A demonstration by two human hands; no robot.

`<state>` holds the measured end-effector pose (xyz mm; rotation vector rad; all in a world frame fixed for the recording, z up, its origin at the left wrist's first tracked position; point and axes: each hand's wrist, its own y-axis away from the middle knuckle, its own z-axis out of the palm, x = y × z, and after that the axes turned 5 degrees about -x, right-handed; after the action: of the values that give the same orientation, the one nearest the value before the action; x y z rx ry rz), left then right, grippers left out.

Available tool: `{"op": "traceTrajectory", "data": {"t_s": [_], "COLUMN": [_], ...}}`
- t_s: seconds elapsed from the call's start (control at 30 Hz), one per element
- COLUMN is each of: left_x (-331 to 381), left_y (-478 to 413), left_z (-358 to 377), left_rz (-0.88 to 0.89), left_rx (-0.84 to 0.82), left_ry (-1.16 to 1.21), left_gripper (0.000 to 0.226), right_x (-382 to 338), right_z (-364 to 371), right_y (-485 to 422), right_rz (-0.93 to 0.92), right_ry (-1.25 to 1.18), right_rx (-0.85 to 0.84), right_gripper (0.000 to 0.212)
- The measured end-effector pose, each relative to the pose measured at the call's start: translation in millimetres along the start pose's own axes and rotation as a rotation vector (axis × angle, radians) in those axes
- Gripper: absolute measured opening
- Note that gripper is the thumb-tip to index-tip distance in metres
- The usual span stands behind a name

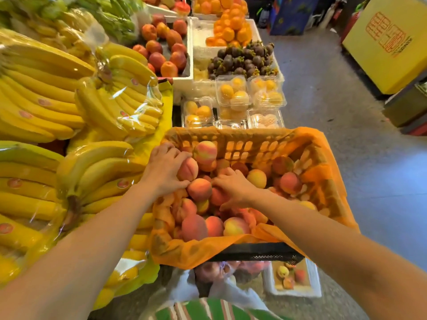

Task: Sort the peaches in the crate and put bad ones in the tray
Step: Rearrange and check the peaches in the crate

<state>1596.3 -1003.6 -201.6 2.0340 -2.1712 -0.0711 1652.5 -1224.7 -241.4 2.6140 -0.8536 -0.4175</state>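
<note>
Left hand (161, 172) gripping a peach (188, 169), right hand (235, 188) on peaches (194, 227), grip unclear, orange-lined crate (254, 144), bananas (34, 100) beside, grey floor (346, 112)

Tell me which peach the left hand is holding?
The pink creased peach near the crate's far left corner. The left hand curls its fingers round it; the other peaches lie in the pile.

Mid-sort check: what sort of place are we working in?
Probably a fruit market stall: wrapped banana bunches piled at left, mangosteens and oranges in white foam boxes, and clamshell fruit packs beyond the peach crate, where the left hand grips a peach.
</note>
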Motion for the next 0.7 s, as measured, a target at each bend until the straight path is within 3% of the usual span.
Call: {"op": "traceTrajectory", "data": {"t_s": [0.1, 0.17, 0.33, 0.47, 0.6, 0.7], "left_x": [-11, -18, -13, 12, 38, 50], "left_y": [-6, -11, -24, -31, -37, -39], "left_z": [-2, -4, -27, -46, -49, -41], "left_rz": [0.099, 0.151, 0.23, 0.012, -0.06, -0.133], "left_rx": [0.022, 0.039, 0.114, -0.081, -0.349, -0.517], "left_ry": [-0.013, 0.028, 0.502, 1.2, 1.661, 1.828], "left_gripper": [0.076, 0.076, 0.073, 0.076, 0.046, 0.07], "right_x": [2, 6, 26, 34, 39, 42], "right_z": [-4, -11, -30, -47, -55, -55], "right_y": [-3, 1, 27, 50, 72, 88], "right_rz": [-0.015, -0.021, 0.151, 0.283, 0.339, 0.344], "right_ry": [-0.007, -0.157, -0.949, -1.533, -1.843, -1.95], "right_rx": [0.005, 0.003, 0.122, 0.117, 0.106, 0.129], "right_gripper": [0.072, 0.068, 0.057, 0.044, 0.034, 0.031]}}
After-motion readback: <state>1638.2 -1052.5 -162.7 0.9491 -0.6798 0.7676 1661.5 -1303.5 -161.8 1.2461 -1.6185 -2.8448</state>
